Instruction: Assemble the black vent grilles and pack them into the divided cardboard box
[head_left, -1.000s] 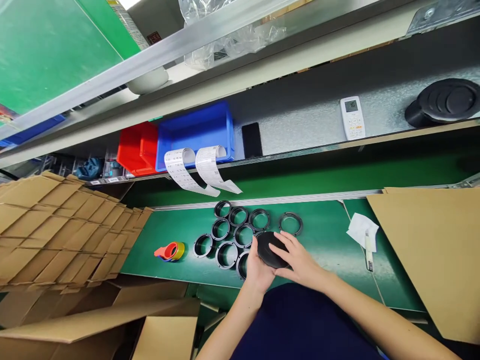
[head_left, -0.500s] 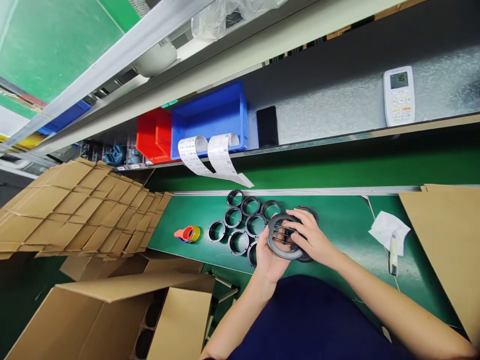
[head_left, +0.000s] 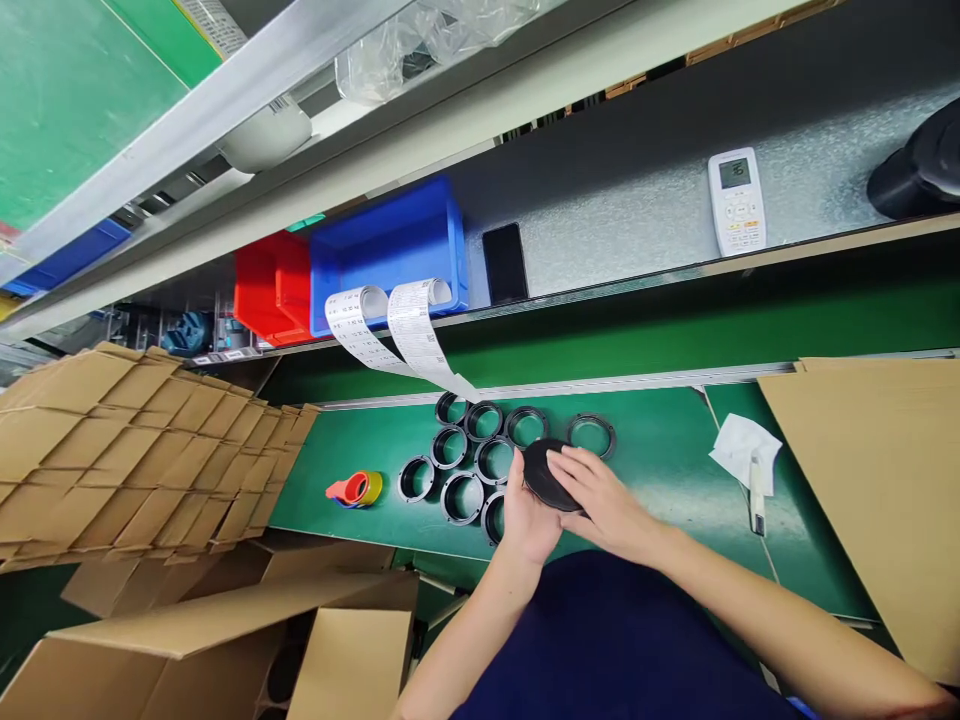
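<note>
A black round disc-shaped part (head_left: 546,482) is between my two hands above the green bench, its solid dark face turned up. My left hand (head_left: 528,518) cups it from the left and below, thumb along the rim. Across its right side lie the fingers of my right hand (head_left: 604,498), with the thumb near the lower edge. What is under the disc is hidden. Just beyond the hands, a black ring (head_left: 613,440) lies by itself on the bench. Several more black rings (head_left: 463,498) lie grouped to the left, the nearest partly covered by my left hand.
Red and yellow tape-like rolls (head_left: 361,488) sit left on the green bench (head_left: 660,420). Flattened cartons (head_left: 150,450) and an open box (head_left: 360,660) stand left, cardboard (head_left: 870,480) right. A cutter (head_left: 757,495) lies on white paper. The shelf holds a blue bin (head_left: 390,235), phone and remote.
The open ring with thin bars no longer shows in my hands; a solid dark disc face does. The lone ring behind them is now uncovered. My view has shifted right.
</note>
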